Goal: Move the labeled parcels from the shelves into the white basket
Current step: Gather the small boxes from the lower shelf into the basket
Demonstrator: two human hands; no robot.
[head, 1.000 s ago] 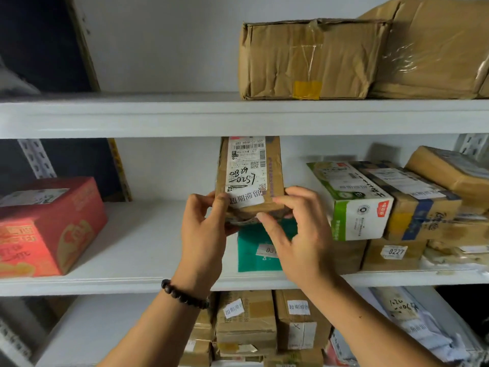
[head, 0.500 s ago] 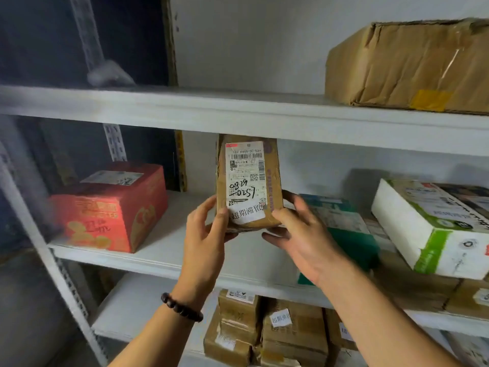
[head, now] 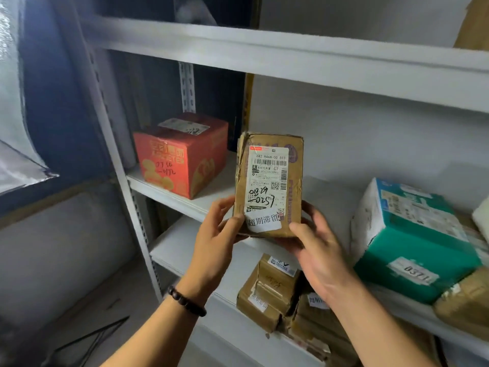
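Observation:
I hold a small brown cardboard parcel (head: 268, 185) upright in front of the middle shelf (head: 201, 203), its white shipping label with handwritten numbers facing me. My left hand (head: 217, 234) grips its lower left edge, with a dark bead bracelet on the wrist. My right hand (head: 317, 250) cups its lower right corner from underneath. The white basket is not in view.
A red box (head: 182, 154) sits at the left end of the middle shelf. A teal and white box (head: 412, 239) marked 0371 lies at the right. Several brown parcels (head: 270, 290) are stacked on the lower shelf. A perforated shelf post (head: 132, 197) stands left.
The parcel has come off the stack and out from the shelf toward me, still in both hands. My view has swung left, so the red box now sits nearer the centre.

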